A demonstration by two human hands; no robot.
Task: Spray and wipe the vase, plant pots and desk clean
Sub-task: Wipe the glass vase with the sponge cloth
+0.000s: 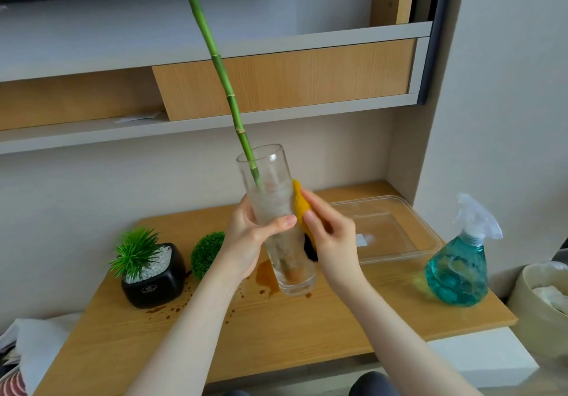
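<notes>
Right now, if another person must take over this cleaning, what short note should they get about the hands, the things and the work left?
Left hand grips the glass vase around its middle; the vase is tilted, with a green stalk standing in it.
Right hand presses a yellow cloth on the vase's right side.
Spray bottle stands at the right of the desk, untouched.
Black plant pot and a round green plant are at the left.
In progress: wiping the vase.
Left: the pots, and the brown spill and drops on the desk.
</notes>
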